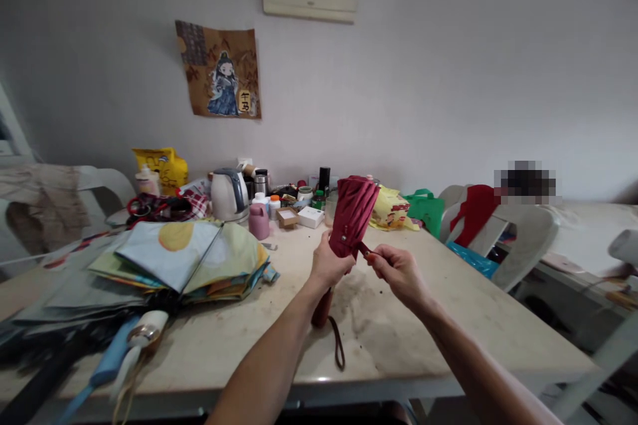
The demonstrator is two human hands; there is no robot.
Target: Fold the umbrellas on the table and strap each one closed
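Note:
A folded maroon umbrella [356, 209] is held up above the table, its canopy gathered in pleats and its handle [323, 311] pointing down with a dark wrist loop [337, 345] hanging from it. My left hand [329, 259] is wrapped round the lower canopy. Beside it on the right, my right hand [397, 271] pinches the end of the umbrella's closing strap [365, 249], pulled out from the canopy. A snap button shows on the canopy near my left thumb. Part of the umbrella's shaft is hidden by my left hand.
Several loosely folded umbrellas [199, 259] lie on the left of the table [413, 345]. At the back stand an electric kettle [229, 194], a pink bottle [258, 221], small boxes [310, 216] and a yellow bag [393, 207]. Chairs [533, 239] and another person's blurred head are at the right.

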